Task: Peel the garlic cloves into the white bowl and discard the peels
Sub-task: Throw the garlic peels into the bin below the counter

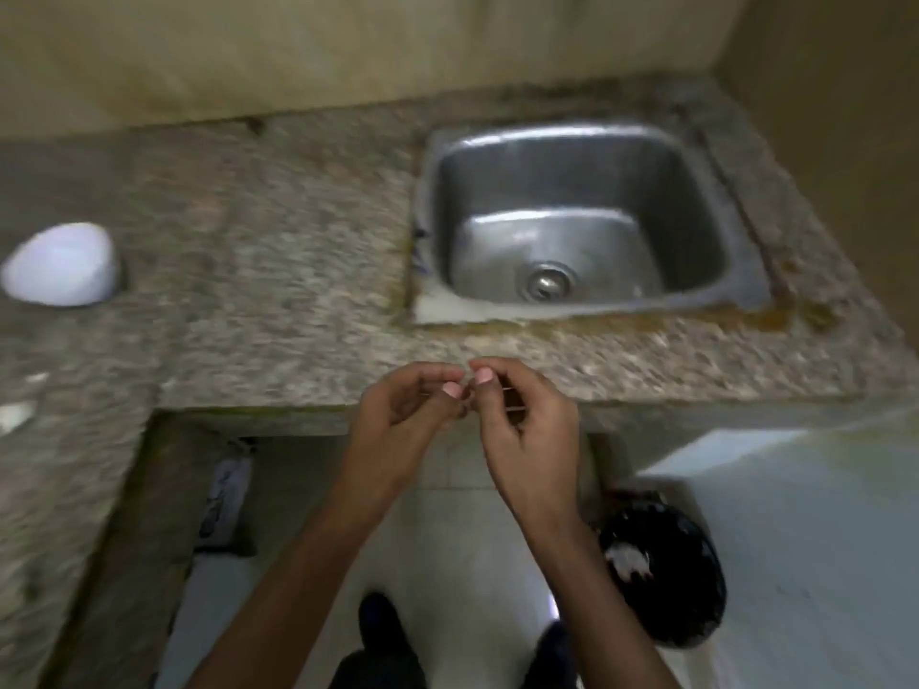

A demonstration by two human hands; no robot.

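My left hand [408,410] and my right hand [517,415] meet at their fingertips over the counter's front edge, in front of the sink. Both pinch a small thing between thumbs and forefingers, most likely a garlic clove [467,385]; it is almost wholly hidden by the fingers and blurred. The white bowl [62,266] stands far off on the counter's left side, its inside not visible. Small pale bits [17,415], perhaps cloves or peels, lie on the counter at the left edge.
A steel sink [577,226] is set into the granite counter [278,271] behind my hands. A bin lined with a black bag [666,574] stands on the floor at the lower right, with white scraps inside. My feet show at the bottom.
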